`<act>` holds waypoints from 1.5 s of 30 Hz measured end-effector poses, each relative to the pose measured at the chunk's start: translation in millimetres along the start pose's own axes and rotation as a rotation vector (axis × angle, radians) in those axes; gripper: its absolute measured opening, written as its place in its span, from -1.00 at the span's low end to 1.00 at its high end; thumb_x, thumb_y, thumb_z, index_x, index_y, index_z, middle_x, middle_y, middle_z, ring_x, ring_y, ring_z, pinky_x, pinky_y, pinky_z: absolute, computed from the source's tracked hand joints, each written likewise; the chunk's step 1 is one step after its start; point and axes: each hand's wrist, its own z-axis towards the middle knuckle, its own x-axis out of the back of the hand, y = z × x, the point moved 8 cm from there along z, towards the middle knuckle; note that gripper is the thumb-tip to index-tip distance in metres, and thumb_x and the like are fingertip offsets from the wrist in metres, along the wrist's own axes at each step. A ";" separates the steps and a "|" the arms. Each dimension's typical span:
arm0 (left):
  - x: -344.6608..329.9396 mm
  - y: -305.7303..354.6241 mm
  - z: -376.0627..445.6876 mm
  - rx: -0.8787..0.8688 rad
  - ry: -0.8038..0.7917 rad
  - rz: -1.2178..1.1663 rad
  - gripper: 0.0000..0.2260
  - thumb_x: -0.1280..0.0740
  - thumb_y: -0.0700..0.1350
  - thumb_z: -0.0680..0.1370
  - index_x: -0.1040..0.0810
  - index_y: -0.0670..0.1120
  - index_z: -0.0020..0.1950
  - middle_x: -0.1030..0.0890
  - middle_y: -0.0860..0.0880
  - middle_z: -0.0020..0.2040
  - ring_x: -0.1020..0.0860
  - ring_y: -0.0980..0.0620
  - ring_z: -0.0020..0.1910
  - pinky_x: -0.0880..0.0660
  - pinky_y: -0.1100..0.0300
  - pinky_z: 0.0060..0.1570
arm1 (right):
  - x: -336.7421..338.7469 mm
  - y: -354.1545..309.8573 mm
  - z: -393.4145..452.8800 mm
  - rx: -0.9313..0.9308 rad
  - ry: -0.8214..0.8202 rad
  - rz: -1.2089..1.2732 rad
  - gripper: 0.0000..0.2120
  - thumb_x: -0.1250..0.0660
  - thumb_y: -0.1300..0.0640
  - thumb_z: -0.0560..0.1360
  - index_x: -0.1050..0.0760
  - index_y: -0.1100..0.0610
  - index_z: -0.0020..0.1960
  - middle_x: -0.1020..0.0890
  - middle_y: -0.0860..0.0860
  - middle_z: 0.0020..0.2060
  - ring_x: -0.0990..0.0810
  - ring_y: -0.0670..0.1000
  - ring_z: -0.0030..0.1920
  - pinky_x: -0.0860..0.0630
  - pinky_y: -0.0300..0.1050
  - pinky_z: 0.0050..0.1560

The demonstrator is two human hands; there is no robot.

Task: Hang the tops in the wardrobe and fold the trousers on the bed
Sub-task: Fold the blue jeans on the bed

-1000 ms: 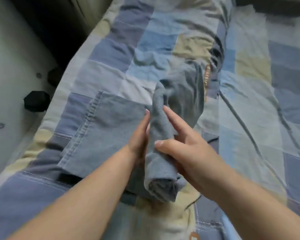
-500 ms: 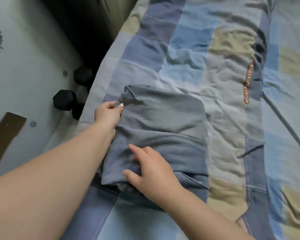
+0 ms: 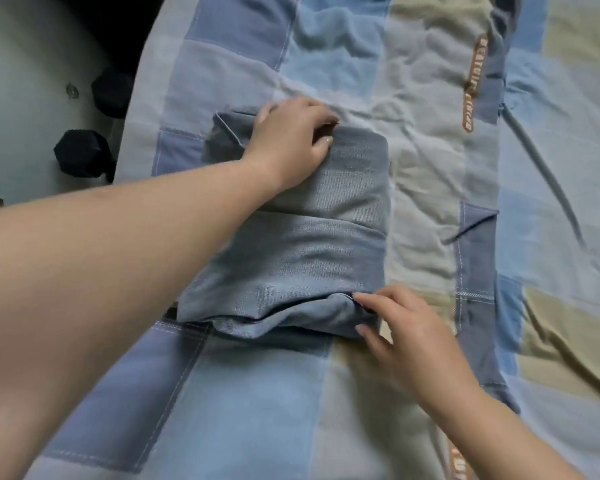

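Folded grey-blue denim trousers (image 3: 312, 244) lie as a flat, layered packet on the patchwork bed cover (image 3: 423, 174), near the bed's left side. My left hand (image 3: 288, 143) reaches across the packet to its far edge, fingers curled over that edge with the thumb on top of the cloth. At the near right corner my right hand (image 3: 399, 330) pinches the lower fold between forefinger and thumb. My left forearm hides the packet's left side. No tops or wardrobe are in view.
The bed's left edge (image 3: 136, 109) runs diagonally, with pale floor beyond it. Two black dumbbell heads (image 3: 84, 154) sit on the floor close to that edge. The blue, beige and grey cover stretches wrinkled to the right and towards me.
The trousers went from a held-up bundle to a flat folded packet. My left hand moved from the left side to the far edge; my right hand slid to the near right corner.
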 end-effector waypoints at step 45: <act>-11.9 -19.6 21.3 0.293 0.030 0.258 -0.78 -0.23 0.09 0.59 -0.60 0.09 0.12 -0.59 0.01 0.16 -0.44 -0.09 0.28 -0.22 -0.05 0.35 | -23.3 -41.5 15.6 0.317 -0.041 0.051 -0.90 -0.46 0.07 0.37 -0.59 0.08 -0.21 -0.56 0.00 -0.28 -0.53 0.10 -0.24 -0.44 -0.09 -0.25</act>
